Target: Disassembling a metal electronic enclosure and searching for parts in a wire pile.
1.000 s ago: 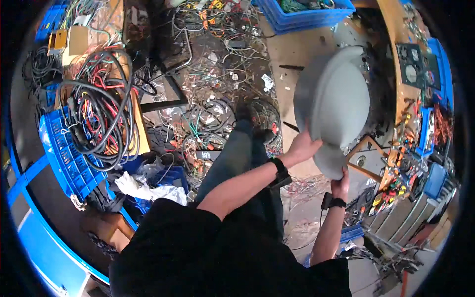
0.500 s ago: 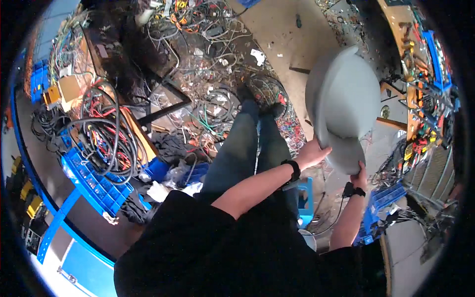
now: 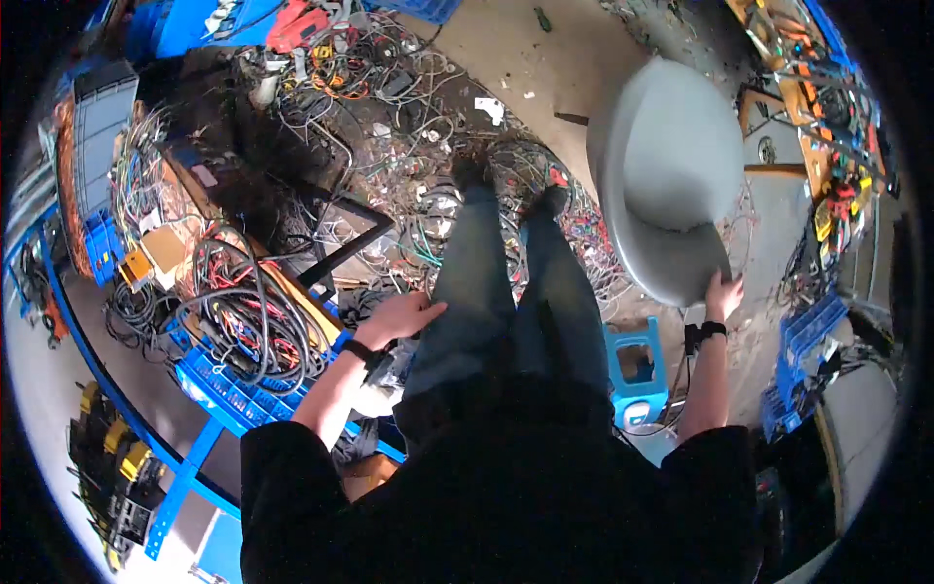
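A grey moulded shell chair (image 3: 671, 175) stands to my right, its curved back and seat facing me. My right hand (image 3: 723, 294) is closed on the edge of the chair, at the side nearest me. Part of the chair's underside is hidden from me. My left hand (image 3: 399, 318) is off the chair, beside my left thigh, holding nothing and with its fingers loosely stretched.
Tangled cables (image 3: 428, 209) cover the floor around my feet. To the left, thick cable coils (image 3: 258, 311) lie over a blue crate (image 3: 238, 394). A blue plastic stool (image 3: 637, 365) stands below the chair. Tools crowd a bench (image 3: 817, 156) at far right.
My left hand has let go of the chair and moved left to beside my thigh. My right hand still grips the chair, which has shifted slightly left and turned a little.
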`<state>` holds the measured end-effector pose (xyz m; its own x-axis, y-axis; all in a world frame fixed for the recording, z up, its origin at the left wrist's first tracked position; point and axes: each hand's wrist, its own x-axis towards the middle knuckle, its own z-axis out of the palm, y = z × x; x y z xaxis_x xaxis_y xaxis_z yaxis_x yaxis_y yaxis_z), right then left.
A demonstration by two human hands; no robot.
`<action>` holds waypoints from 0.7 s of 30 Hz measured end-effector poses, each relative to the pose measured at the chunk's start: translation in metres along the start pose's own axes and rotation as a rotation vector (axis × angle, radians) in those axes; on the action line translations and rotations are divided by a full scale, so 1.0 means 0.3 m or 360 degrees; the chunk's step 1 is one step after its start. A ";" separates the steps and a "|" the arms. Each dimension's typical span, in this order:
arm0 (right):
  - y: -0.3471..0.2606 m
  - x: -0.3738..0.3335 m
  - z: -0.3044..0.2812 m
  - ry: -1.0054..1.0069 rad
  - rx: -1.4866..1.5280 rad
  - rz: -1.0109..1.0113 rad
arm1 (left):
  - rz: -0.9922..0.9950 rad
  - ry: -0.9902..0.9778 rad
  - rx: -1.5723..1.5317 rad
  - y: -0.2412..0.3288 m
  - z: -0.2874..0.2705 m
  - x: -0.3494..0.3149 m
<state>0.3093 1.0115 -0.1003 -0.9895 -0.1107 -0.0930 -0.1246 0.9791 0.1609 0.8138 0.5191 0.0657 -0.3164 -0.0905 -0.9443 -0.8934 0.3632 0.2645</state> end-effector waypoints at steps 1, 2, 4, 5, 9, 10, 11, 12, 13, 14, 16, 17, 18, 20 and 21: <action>-0.113 -0.046 -0.052 -0.0075 0.0196 -0.0158 | 0.0046 0.0042 -0.0148 -0.023 0.006 -0.028; -0.246 -0.090 -0.148 -0.0128 0.0384 -0.0306 | 0.0027 0.0085 0.0079 -0.052 0.021 -0.021; -0.448 -0.215 -0.337 -0.0274 0.0640 -0.0478 | 0.0259 0.0154 0.0017 -0.115 0.021 0.012; -0.551 -0.283 -0.405 -0.0369 0.0787 -0.0499 | 0.0277 0.0123 0.0048 -0.125 -0.013 0.008; -0.798 -0.509 -0.471 -0.0563 0.0854 -0.0646 | 0.0411 -0.0119 0.0502 -0.079 -0.252 -0.051; -0.819 -0.546 -0.440 -0.0377 0.0647 -0.0735 | 0.0392 -0.0330 0.0703 -0.078 -0.311 -0.058; -0.856 -0.560 -0.429 -0.0318 0.0494 -0.0643 | 0.0425 -0.0340 0.0792 -0.137 -0.338 -0.018; -0.881 -0.571 -0.432 -0.0264 0.0334 -0.0548 | 0.0443 -0.0379 0.0833 -0.192 -0.367 -0.004; -0.902 -0.566 -0.416 -0.0103 0.0353 -0.0583 | 0.0446 -0.0518 0.0949 -0.219 -0.415 0.048; -0.912 -0.567 -0.372 0.0047 0.0384 -0.0632 | 0.0430 -0.0643 0.1061 -0.234 -0.457 0.114; -0.920 -0.574 -0.281 0.0020 0.0314 -0.0489 | 0.0351 -0.0654 0.0961 -0.315 -0.570 0.275; -0.916 -0.580 -0.310 0.0102 0.0295 -0.0499 | 0.0384 -0.0631 0.0906 -0.365 -0.612 0.379; -0.927 -0.584 -0.326 0.0191 0.0310 -0.0513 | 0.0412 -0.0371 0.0884 -0.325 -0.680 0.460; -0.932 -0.591 -0.303 0.0282 0.0243 -0.0486 | 0.0679 0.0300 0.0589 -0.338 -0.771 0.669; -0.945 -0.594 -0.296 0.0261 0.0247 -0.0433 | 0.0512 0.0460 0.0906 -0.338 -0.804 0.795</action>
<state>0.5143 0.7386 -0.0421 -0.9217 -0.3849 0.0489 -0.3853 0.9228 -0.0003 0.7519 0.2370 -0.1391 -0.6786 -0.1112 -0.7260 -0.4613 0.8337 0.3036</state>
